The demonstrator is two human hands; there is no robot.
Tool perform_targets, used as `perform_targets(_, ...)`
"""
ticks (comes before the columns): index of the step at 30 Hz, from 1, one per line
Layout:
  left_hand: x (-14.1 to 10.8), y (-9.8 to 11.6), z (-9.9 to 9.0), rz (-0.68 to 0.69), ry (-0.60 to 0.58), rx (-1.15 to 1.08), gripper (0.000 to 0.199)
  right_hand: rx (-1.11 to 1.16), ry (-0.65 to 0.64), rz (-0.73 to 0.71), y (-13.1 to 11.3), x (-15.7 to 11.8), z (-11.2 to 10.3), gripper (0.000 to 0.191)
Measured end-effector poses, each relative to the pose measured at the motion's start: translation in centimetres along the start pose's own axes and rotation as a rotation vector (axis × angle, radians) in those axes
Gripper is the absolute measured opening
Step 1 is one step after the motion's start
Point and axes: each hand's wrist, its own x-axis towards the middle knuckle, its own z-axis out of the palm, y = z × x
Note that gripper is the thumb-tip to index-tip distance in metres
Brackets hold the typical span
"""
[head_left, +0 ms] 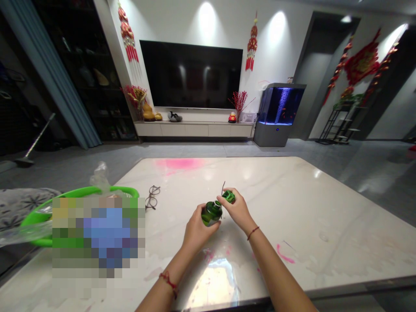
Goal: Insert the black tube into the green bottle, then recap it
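My left hand [198, 232] is wrapped around a small dark green glass bottle [212, 213], tilted with its open neck toward my right hand. Between the fingers of my right hand [236, 208] is a green faceted stopper [229, 197], held just beside the bottle's mouth and apart from it. A thin dark stick [223, 187] rises behind the stopper; whether it is joined to anything is hidden. Both hands are above the pale marble-look table [292, 195].
Left on the table are eyeglasses [152, 198] and a green basket [130, 190] with clear plastic, partly blurred out. Pink stains [182, 163] mark the far edge, and a pink smear [285, 255] lies to the right. Beyond stand a television [191, 73] and a fish tank [279, 106].
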Motion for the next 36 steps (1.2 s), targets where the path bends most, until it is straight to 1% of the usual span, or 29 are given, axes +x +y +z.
perform_targets(5,0.0,-0.1,-0.1,-0.002,0.012,0.029,0.047,0.011,-0.003,0.01,0.4,0.1,0.0,0.04)
perform_targets(11,0.4,-0.6,0.0,0.012,-0.005,0.048,0.048,0.019,-0.008,0.044,0.8,0.1,0.2,0.043)
perform_targets(18,1.2,-1.7,0.6,-0.028,0.068,0.031,0.05,0.006,0.011,0.036,1.1,0.3,0.1,0.041)
perform_targets(26,2.2,-2.9,1.2,-0.078,0.107,0.009,0.052,-0.011,0.019,0.046,1.5,0.4,0.1,0.041)
perform_targets(32,2.2,-3.1,1.3,-0.051,0.103,0.011,0.054,-0.014,0.021,0.048,1.6,0.3,0.2,0.041)
perform_targets(36,2.2,-3.1,1.6,-0.032,0.087,0.01,0.051,-0.021,0.021,0.07,1.9,0.2,0.3,0.042)
